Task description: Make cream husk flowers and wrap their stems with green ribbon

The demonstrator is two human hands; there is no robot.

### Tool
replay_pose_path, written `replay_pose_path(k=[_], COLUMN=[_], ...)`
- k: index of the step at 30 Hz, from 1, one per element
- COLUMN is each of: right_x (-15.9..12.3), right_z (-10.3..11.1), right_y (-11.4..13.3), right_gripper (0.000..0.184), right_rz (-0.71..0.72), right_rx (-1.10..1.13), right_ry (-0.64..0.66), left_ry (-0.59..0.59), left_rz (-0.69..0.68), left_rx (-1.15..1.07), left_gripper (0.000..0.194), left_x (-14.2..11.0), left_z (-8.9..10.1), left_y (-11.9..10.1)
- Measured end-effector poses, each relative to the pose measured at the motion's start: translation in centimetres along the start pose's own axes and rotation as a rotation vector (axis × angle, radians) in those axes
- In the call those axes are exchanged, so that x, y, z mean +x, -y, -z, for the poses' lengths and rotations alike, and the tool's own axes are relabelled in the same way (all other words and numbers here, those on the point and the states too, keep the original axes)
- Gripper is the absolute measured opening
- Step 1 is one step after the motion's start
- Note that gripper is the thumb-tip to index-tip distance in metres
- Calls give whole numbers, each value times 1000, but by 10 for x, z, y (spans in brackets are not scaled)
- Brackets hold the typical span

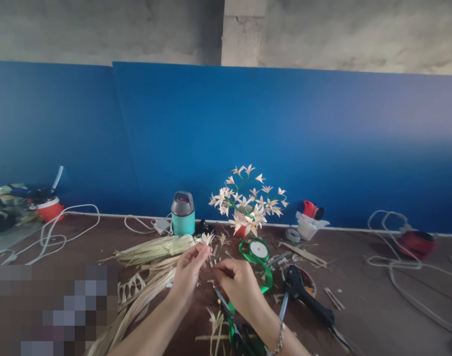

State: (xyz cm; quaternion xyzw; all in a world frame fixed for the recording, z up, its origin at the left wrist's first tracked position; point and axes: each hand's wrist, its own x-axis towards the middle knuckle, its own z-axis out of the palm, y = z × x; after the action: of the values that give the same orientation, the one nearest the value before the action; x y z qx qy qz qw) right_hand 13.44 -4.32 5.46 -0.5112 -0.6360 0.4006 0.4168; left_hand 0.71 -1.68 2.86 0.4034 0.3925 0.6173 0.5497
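My left hand (188,273) pinches a small pale leaf flower (207,239) by its stem, fingers closed. My right hand (238,283) is closed in a pinch right beside it, fingertips touching the same stem just below the flower. A bracelet sits on my right wrist. Under my right hand a strand of green ribbon (267,278) trails from a green ribbon spool (257,249). Scissors (226,306) lie below my hands, partly hidden by my right forearm.
A bundle of dried leaf strips (155,249) lies left of my hands. Behind stand a teal jar (183,213), a pot of finished leaf flowers (248,202), a tape roll (293,235) and a white cup (308,226). A black glue gun (307,299) and white cables (400,277) lie to the right.
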Motion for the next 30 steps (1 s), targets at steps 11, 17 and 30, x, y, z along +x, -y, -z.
replay_pose_path(k=[11,17,30], right_x=[-4,0,5], right_z=[-3,1,-1], right_y=[1,2,-6], right_gripper=[19,18,16], right_rz=[122,81,-100], right_rx=[-105,-104,68], right_ry=[-71,-34,1], left_ry=[-9,-33,35], left_rz=[119,217,162], left_rx=[-59,-126,-127], left_gripper=[28,27,25], left_x=[-6,-8,-9], left_z=[-7,-10,-9], left_y=[-8,-10,-12])
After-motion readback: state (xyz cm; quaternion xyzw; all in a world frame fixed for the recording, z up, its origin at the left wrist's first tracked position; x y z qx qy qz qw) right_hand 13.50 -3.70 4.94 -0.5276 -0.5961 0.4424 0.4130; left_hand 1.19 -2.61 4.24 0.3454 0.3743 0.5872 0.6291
